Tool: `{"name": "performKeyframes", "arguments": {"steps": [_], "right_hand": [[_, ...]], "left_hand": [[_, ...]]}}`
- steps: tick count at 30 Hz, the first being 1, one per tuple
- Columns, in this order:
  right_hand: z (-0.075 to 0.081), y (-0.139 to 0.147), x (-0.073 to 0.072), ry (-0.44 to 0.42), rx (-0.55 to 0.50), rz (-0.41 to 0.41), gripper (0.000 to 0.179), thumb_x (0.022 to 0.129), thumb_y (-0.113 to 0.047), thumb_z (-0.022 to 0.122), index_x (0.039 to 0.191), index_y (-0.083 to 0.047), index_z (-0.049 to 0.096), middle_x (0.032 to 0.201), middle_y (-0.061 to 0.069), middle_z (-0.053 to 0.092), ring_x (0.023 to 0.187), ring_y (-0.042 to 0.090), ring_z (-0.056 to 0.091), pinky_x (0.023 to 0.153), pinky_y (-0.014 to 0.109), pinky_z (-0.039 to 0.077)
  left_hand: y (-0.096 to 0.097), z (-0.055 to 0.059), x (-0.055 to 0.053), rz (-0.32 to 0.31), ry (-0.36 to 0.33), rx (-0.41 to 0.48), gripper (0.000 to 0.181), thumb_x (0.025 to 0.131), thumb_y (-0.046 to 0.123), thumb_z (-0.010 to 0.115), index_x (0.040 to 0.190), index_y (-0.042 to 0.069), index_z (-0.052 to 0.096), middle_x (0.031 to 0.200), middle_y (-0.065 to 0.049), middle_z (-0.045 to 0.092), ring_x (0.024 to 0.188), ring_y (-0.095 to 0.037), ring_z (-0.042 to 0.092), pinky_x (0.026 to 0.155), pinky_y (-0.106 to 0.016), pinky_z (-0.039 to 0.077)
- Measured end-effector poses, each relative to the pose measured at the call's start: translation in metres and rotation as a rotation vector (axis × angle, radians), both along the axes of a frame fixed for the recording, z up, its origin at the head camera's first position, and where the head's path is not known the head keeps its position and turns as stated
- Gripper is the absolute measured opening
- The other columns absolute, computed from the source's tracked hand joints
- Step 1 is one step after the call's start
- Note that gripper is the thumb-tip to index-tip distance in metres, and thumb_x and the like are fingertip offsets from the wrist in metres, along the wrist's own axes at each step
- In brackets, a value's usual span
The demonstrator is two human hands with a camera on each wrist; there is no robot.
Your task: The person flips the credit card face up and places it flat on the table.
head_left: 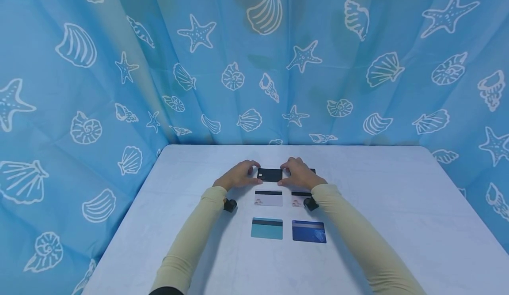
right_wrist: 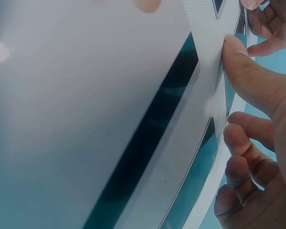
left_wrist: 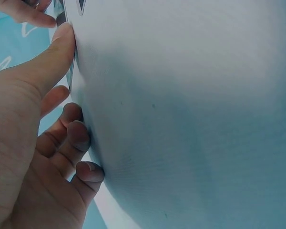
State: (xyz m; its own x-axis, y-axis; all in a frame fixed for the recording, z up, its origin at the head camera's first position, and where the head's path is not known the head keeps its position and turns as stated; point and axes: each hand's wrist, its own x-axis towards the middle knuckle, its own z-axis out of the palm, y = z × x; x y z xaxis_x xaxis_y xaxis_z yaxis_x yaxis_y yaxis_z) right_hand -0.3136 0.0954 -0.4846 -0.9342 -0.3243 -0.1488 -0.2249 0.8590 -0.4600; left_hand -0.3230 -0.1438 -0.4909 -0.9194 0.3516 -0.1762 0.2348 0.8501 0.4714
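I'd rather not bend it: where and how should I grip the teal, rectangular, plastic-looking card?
Probably pinch the teal card by its long edges near the left end, from the left: it lies flat and a blue rectangular card sits close on its right.

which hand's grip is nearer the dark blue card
Right: the right grip is almost straight beyond the dark blue card; the left grip is beyond it but well left.

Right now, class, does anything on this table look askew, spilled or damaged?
Nothing stands out clearly. The teal card and blue card tilt slightly at most, and no spill or damage shows. The right hand, touching the black card, partly hides another dark card, so I can't judge that one.
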Motion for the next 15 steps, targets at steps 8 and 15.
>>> {"name": "performKeyframes", "arguments": {"steps": [8,15], "right_hand": [[-0.002,0.000,0.000,0.005,-0.003,0.002,0.068,0.087,-0.039,0.084,0.143,-0.008,0.060,0.128,0.012,0.062,0.119,0.028,0.052,0.109,0.051,0.048],[-0.004,0.015,-0.004,0.040,-0.095,0.010,0.064,0.097,-0.043,0.072,0.147,-0.006,0.056,0.118,0.011,0.060,0.109,0.026,0.051,0.096,0.046,0.049]], "left_hand": [[-0.001,0.003,0.002,0.001,-0.013,-0.005,0.067,0.092,0.044,0.078,0.148,0.018,0.053,0.133,-0.011,0.061,0.120,-0.026,0.058,0.111,-0.046,0.048],[-0.005,0.004,0.003,-0.017,0.022,0.007,0.068,0.092,0.044,0.078,0.148,0.016,0.053,0.127,-0.010,0.062,0.113,-0.023,0.059,0.105,-0.043,0.050]]}}
